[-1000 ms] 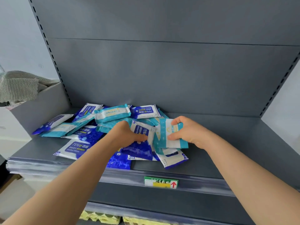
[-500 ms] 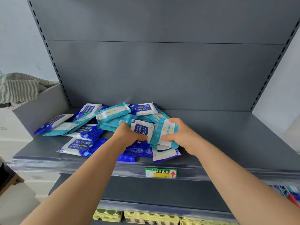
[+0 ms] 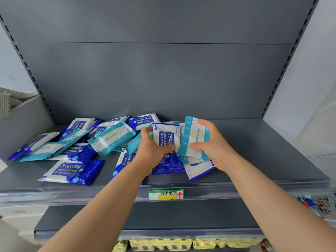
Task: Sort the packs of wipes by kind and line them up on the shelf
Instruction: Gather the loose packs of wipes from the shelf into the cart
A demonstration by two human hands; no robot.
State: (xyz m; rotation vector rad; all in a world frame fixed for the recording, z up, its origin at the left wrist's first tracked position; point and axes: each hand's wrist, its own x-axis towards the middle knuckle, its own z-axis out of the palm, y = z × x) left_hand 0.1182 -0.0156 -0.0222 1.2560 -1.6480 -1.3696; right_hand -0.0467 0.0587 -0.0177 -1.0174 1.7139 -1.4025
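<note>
Your left hand (image 3: 152, 151) curls round a blue pack (image 3: 166, 137), thumb across its face. Your right hand (image 3: 214, 146) grips a teal pack (image 3: 195, 139), fingers wrapped over its top edge. Both packs are raised just above the shelf (image 3: 263, 151), touching side by side. They look light, soft and slick-skinned, so take them flat across the middle rather than by the crimped ends. Beyond and to the left, the unsorted pile (image 3: 109, 139) lies mixed near the back panel (image 3: 163, 79).
</note>
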